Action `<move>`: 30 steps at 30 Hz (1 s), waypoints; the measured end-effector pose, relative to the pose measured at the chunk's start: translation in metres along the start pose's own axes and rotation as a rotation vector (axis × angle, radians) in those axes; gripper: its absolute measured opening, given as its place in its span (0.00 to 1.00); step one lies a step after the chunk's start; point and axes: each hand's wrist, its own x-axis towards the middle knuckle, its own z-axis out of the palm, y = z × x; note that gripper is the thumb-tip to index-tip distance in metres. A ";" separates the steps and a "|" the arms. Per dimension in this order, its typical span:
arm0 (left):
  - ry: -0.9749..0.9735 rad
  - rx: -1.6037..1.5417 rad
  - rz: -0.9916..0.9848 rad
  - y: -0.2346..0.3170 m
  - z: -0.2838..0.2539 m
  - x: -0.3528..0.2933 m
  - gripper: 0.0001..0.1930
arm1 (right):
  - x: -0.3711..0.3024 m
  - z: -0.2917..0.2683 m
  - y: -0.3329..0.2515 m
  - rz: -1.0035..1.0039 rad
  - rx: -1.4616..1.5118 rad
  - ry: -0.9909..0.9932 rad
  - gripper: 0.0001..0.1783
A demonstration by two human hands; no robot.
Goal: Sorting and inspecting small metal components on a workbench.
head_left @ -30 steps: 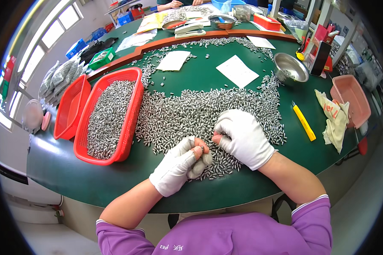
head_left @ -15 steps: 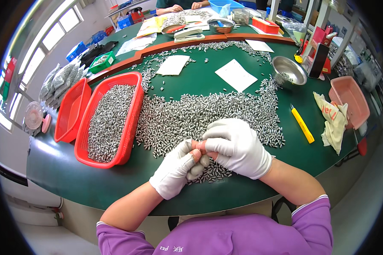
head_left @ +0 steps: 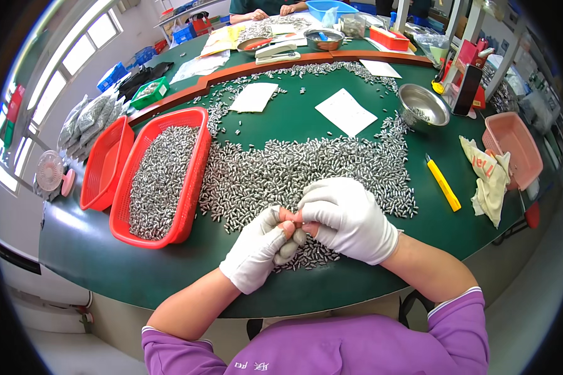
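Observation:
My left hand (head_left: 258,251) and my right hand (head_left: 350,220) meet over the near edge of a wide spread of small silver metal pieces (head_left: 275,169). Both wear white gloves with bare thumb and index fingertips. Those fingertips are pinched together, and whatever sits between them is hidden or too small to make out. The left hand's other fingers, greyed at the tips, curl under. A smaller heap of the pieces (head_left: 313,253) lies just below my hands. To the left, a red plastic basket (head_left: 200,134) holds many more of the same pieces.
Another red basket (head_left: 97,195) stands farther left, beside grey bags (head_left: 91,128) and a pink fan (head_left: 51,172). On the right are a yellow cutter knife (head_left: 443,184), a steel bowl (head_left: 424,94), a cloth (head_left: 488,181) and a pink basket (head_left: 516,140). Another person's hands (head_left: 259,14) rest across the table.
My hands stay in the same place, with only a slight shift of the right hand's fingers at the pinch.

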 end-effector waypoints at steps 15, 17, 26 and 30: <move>-0.040 -0.008 0.037 0.002 -0.002 0.001 0.11 | -0.018 0.006 0.016 0.202 -0.267 -0.235 0.09; -0.022 -0.016 0.024 0.003 -0.002 0.001 0.11 | -0.016 0.005 0.016 0.207 -0.268 -0.246 0.08; -0.043 -0.033 0.014 0.002 -0.004 0.001 0.10 | -0.017 0.005 0.016 0.251 -0.334 -0.228 0.08; -0.016 -0.011 0.022 0.004 -0.001 -0.001 0.10 | -0.014 0.000 0.013 0.291 -0.310 -0.135 0.08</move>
